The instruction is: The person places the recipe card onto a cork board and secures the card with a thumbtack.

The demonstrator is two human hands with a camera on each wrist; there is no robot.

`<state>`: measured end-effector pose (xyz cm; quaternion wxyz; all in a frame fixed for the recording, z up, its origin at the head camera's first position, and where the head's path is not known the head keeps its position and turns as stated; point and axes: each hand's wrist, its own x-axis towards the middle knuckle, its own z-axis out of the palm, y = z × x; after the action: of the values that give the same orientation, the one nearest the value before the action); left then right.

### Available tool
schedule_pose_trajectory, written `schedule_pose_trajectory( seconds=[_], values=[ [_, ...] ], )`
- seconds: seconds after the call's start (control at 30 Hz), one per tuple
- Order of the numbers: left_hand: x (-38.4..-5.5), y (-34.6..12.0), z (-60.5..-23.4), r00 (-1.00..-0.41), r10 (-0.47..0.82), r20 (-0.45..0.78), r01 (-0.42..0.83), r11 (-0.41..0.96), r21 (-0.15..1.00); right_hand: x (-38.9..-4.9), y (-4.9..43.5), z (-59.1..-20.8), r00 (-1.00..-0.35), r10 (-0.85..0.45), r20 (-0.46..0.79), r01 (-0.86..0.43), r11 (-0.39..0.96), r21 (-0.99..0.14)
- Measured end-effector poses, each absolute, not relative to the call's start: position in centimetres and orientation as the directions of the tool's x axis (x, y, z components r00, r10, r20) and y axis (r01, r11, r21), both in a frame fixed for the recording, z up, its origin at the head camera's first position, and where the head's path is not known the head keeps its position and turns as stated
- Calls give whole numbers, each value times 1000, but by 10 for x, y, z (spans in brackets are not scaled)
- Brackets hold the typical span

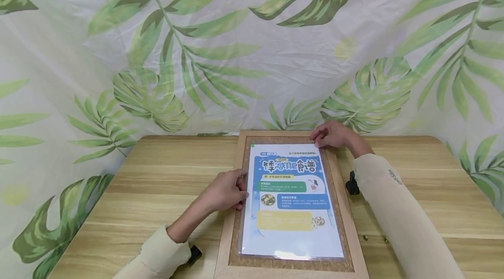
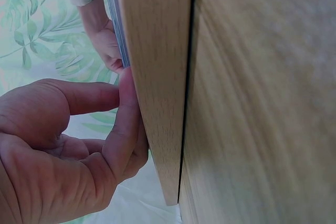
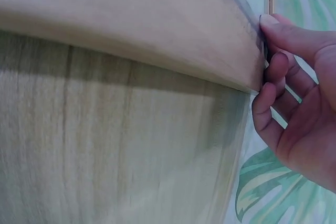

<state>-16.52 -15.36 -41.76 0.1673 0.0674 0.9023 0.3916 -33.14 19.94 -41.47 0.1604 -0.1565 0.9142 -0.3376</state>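
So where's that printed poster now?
In the head view, the printed poster lies low, right of centre, on the framed corkboard, between the left hand and right hand.

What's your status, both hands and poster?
Left hand at left edge of poster; right hand at its upper-right corner, grips unclear. Poster lying on framed corkboard. Nothing seen lying across its middle.

Leaf-printed cloth [image 1: 252, 62] hangs behind a wood-grain table [image 1: 157, 174].

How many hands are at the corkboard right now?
2: the left hand at the left edge of the sheet, the right hand at its top-right corner. Neither is hidden.
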Motion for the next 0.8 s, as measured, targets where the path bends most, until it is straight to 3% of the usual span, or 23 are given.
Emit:
schedule_pose_trajectory(
  seconds=[0.37,0.8],
  values=[
    [-165,-155,-416,-936,249,-247,-11,684,729,-328,201,-415,-897,-412,-161,-217,728,-650],
    [-164,-155,-415,-935,251,-251,-14,680,733,-319,209,-430,-909,-414,-39,-272,664,-696]
  ],
)
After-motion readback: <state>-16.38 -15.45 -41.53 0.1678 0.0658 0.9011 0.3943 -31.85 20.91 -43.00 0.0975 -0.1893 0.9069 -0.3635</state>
